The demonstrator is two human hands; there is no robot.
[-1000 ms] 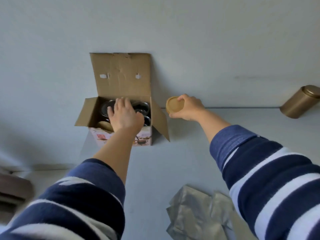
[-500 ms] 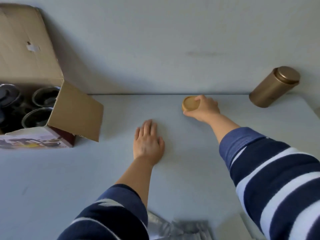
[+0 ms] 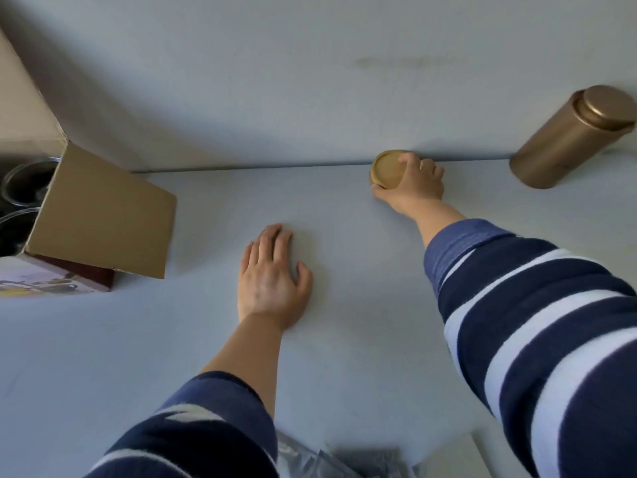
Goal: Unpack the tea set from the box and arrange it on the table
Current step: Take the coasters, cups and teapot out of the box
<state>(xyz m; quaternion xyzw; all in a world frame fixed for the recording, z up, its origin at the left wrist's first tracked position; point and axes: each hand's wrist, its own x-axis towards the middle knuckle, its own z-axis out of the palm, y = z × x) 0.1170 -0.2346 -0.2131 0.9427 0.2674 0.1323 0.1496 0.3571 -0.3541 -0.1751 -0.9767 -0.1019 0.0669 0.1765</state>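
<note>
Round tan wooden coaster (image 3: 387, 168) lies flat at the table's (image 3: 344, 339) far edge, pinched by the right hand (image 3: 415, 186); left hand (image 3: 272, 281) rests spread, nearer the box (image 3: 100, 212).

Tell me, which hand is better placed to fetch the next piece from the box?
Probably the left hand: it lies flat and free on the table, nearer the open box. The right hand grips the wooden coaster at the far edge.

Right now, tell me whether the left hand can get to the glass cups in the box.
Probably yes. The left hand lies flat and holds nothing; the box stands open to its left, glass cups uncovered, only bare table between.
</note>
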